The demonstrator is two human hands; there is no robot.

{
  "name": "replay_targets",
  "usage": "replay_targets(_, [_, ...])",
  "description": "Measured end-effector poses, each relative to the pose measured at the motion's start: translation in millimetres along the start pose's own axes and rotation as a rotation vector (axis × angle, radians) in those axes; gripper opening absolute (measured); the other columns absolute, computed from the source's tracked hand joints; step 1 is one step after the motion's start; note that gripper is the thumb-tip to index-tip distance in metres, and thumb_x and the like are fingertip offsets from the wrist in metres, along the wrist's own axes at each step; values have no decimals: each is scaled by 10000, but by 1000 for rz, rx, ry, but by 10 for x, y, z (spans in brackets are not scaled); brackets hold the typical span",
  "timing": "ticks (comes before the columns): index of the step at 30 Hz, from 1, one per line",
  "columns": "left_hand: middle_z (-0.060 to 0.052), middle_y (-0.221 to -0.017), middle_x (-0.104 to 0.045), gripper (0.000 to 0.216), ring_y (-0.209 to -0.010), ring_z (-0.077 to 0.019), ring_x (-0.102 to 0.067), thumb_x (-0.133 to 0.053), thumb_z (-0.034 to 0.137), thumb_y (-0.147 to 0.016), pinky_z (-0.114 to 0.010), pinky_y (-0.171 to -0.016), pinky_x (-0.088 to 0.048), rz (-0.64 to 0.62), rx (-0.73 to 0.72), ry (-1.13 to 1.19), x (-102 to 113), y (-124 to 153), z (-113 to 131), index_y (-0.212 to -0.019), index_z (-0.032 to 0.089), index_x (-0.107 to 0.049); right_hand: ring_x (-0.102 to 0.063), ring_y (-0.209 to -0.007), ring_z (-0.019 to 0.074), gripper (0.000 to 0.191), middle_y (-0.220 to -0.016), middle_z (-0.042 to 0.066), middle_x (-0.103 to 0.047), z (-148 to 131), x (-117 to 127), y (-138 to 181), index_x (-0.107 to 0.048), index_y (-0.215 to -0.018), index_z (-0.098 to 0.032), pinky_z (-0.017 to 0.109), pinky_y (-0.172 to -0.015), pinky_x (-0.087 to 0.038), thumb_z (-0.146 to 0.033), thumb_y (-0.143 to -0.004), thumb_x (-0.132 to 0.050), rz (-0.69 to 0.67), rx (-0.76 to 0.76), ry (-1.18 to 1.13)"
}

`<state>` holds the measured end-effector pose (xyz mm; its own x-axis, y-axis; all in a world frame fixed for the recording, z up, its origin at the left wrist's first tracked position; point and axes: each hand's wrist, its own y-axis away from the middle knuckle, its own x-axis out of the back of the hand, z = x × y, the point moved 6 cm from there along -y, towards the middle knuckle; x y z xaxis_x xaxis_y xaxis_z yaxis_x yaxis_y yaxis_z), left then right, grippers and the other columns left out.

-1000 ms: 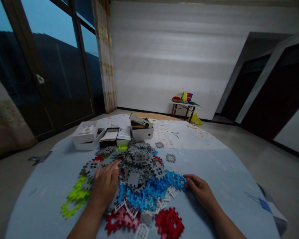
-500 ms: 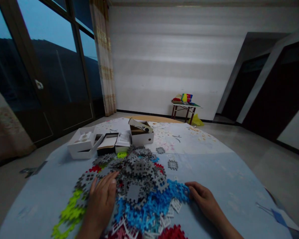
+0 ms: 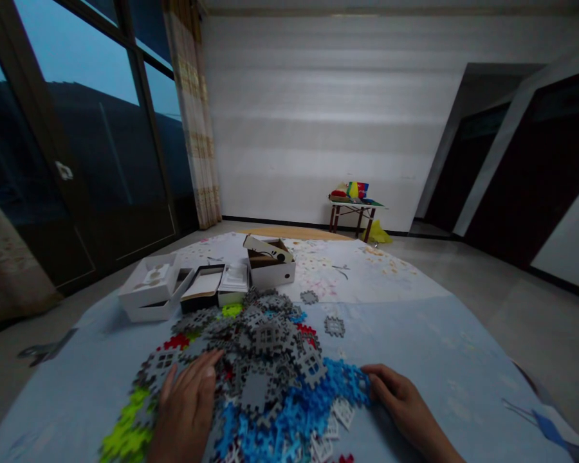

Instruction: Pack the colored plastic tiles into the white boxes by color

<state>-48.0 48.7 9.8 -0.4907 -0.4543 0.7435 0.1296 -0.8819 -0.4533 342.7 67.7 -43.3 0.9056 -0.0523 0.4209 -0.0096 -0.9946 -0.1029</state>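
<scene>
A heap of flat interlocking plastic pieces (image 3: pixel 265 360) in grey, blue, red, white and lime green lies on a light blue cloth (image 3: pixel 415 341). My left hand (image 3: pixel 186 408) rests flat on the heap's left side, fingers stretched out over grey pieces. My right hand (image 3: pixel 403 402) sits at the heap's right edge, its fingers curled against the blue pieces (image 3: pixel 332 386); whether it grips one I cannot tell. Lime green pieces (image 3: pixel 125 431) lie left of my left hand.
Several open boxes stand behind the heap: a white box (image 3: pixel 149 292), a dark box (image 3: pixel 202 289) and a white carton (image 3: pixel 270 263). Two loose grey pieces (image 3: pixel 334 326) lie apart. A small table with colourful things (image 3: pixel 354 202) stands by the far wall. Glass doors are at left.
The camera has tilted up, so the hands and heap sit lower in view. Both hands keep their places on the heap.
</scene>
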Motion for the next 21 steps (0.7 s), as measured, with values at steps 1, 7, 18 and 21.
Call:
replay_targets(1, [-30,-1197,-641,446,-1182,-213,-525,-265,420,-876,-547,-1111,-172,3,-1,0,4,1,12,-1108,278,-619,-577,-627,187,440,-622,22,-618,1,4,-3,-691,-921,-195,276,-613,-460,-564,-772,-504,4,2,-2])
replay_targets(7, [-32,-1189,-647,452,-1178,-219,-530,-267,422,-875,-544,-1109,-182,-7,-21,-5,-16,-7,76,-1129,274,-611,-566,-615,180,425,-619,17,-607,-12,7,1,-690,-889,-187,271,-594,-449,-552,-773,-505,16,3,-15])
replay_targets(18, [-42,-1164,-659,433,-1160,-215,-540,-279,394,-877,-517,-1121,-156,36,-40,-16,11,-16,87,-1105,264,-622,-548,-582,162,426,-600,-1,-592,-66,-13,-54,-689,-903,-182,262,-568,-434,-543,-781,-499,8,47,-9])
replay_targets(21, [-46,-1154,-665,436,-1147,-218,-549,-273,398,-874,-523,-1113,-171,55,-49,-26,25,-20,82,-1089,258,-626,-548,-579,161,413,-591,-3,-586,-45,-21,-70,-686,-887,-181,260,-565,-430,-534,-786,-497,16,49,-8])
